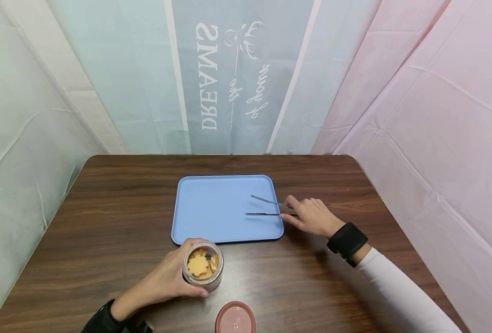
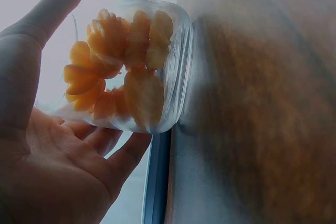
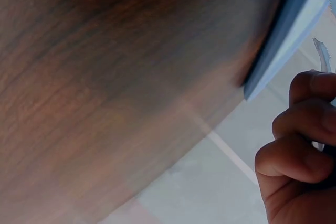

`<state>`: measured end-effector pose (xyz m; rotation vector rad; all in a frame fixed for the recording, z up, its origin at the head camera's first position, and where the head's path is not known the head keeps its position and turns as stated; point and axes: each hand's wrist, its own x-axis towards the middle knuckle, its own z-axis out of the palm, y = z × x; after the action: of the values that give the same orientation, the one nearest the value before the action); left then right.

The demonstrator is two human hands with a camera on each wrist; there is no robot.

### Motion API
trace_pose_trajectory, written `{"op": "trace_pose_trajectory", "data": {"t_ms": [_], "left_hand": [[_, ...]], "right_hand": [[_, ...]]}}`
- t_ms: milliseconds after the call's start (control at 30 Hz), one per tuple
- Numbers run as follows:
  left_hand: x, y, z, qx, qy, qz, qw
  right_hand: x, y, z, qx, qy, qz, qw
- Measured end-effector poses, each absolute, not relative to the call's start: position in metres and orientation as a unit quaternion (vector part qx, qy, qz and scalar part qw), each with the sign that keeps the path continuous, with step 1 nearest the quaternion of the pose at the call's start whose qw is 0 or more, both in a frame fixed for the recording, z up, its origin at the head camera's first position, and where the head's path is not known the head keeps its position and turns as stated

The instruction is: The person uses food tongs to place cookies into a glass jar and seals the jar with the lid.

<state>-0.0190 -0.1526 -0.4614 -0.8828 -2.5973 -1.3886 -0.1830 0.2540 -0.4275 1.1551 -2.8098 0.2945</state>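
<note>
The left hand is wrapped round a small clear jar standing upright on the dark wooden table, near the front edge and just short of the blue tray; the fingers curl about its side and the thumb lies along the near wall, as the left wrist view shows from below. The jar is open and packed with orange, flower-cut slices that look soft and a bit moist, so I'd judge them easy to bruise or tear and best taken one at a time by the edge. The jar itself seems light, smooth-walled and likely slippery, so a grip round the middle of its body is the sensible hold. Its reddish lid lies apart on the table, closer to the person. Further right, a pair of thin metal tongs reaches over the tray's right edge with the serrated tips spread apart and nothing between them. The right hand holds the tongs at the handle end, fingers curled round them; stiff and springy, I'd guess they need only a gentle squeeze
</note>
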Motion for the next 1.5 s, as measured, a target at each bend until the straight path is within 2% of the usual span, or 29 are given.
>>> {"op": "trace_pose_trajectory", "data": {"t_ms": [300, 633, 1367, 1500], "left_hand": [[-0.019, -0.152, -0.462, -0.287, -0.845, -0.45, 0.038], [-0.019, -0.152, -0.462, -0.283, -0.846, -0.45, 0.037], [-0.019, -0.153, -0.462, -0.286, -0.85, -0.44, 0.045], [-0.02, -0.153, -0.462, -0.289, -0.849, -0.44, 0.047]], "right_hand": [[-0.192, 0.254, -0.438, 0.368, -0.925, 0.092, 0.021], [-0.198, 0.252, -0.448, 0.365, -0.928, 0.076, 0.021], [-0.2, 0.248, -0.449, 0.377, -0.923, 0.042, 0.06], [-0.197, 0.247, -0.439, 0.387, -0.916, 0.029, 0.102]]}}
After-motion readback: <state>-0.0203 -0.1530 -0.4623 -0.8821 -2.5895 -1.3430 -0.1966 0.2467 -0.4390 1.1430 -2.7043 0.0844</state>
